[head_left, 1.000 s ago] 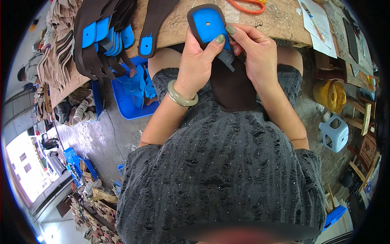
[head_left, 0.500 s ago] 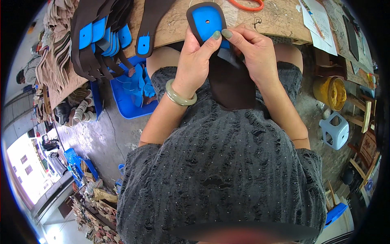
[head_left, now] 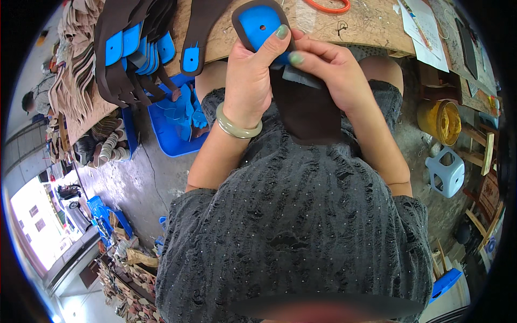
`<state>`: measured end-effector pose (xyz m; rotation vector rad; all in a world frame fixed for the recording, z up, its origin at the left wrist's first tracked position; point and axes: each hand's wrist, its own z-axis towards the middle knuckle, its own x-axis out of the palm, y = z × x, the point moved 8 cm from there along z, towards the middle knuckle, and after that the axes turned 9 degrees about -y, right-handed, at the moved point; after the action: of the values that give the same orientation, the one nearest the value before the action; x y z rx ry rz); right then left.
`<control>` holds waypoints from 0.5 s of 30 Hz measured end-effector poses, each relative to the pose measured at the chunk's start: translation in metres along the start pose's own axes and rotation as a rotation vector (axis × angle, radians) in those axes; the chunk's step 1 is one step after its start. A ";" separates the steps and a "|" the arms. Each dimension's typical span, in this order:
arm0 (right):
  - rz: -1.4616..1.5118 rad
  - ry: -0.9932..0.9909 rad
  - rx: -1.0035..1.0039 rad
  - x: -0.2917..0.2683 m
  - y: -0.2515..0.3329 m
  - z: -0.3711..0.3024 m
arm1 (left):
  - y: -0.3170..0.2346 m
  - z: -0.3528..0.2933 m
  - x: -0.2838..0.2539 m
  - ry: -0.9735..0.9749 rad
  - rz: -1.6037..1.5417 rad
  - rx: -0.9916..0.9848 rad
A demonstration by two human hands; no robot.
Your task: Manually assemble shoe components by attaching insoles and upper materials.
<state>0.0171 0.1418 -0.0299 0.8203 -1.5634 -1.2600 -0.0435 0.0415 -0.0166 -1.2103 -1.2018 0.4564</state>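
In my left hand [head_left: 250, 75] I grip a long dark brown insole-shaped piece [head_left: 307, 121] by its wide end, the thumb pressed on its blue patch [head_left: 253, 24]. The patch has a small hole, and a brown rim runs around it. My right hand [head_left: 336, 70] is closed in a pinch at the patch's lower right end. Just under the right thumb a grey flap [head_left: 302, 78] sticks out over the brown material; whether it belongs to the patch is unclear. The other end of the brown piece hangs toward my lap.
On the wooden table [head_left: 371, 24] lie a similar brown piece [head_left: 207, 19] with a blue tip, a stack of brown pieces [head_left: 116, 78] and orange-handled scissors [head_left: 331, 6]. A blue bin [head_left: 177, 148] holds blue scraps. A stool [head_left: 447, 172] and yellow bucket [head_left: 431, 121] stand right.
The held piece has shifted slightly left and up. My left thumb has moved off the right thumb, which is now lower at the patch's end. More of the grey flap shows.
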 end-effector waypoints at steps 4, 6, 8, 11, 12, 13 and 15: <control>0.329 0.011 0.276 0.000 -0.011 -0.005 | -0.007 -0.001 0.003 0.000 -0.104 -0.019; 0.369 0.005 0.285 0.001 -0.011 -0.005 | -0.005 0.001 0.001 0.002 -0.127 -0.031; 0.425 0.015 0.267 0.003 -0.004 -0.004 | -0.002 0.002 -0.004 0.000 -0.151 -0.040; 0.415 0.051 0.315 0.002 -0.009 -0.002 | -0.001 0.003 -0.001 0.113 -0.207 -0.048; 0.419 0.049 0.314 0.001 -0.008 0.001 | 0.000 0.003 0.001 0.146 -0.246 -0.065; 0.387 0.080 0.351 0.003 -0.008 0.003 | 0.000 0.003 0.003 0.179 -0.285 -0.082; 0.356 0.108 0.386 0.003 -0.009 0.007 | 0.001 0.004 0.003 0.218 -0.290 -0.095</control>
<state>0.0093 0.1394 -0.0380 0.7863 -1.7963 -0.6581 -0.0458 0.0458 -0.0167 -1.1119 -1.1958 0.0498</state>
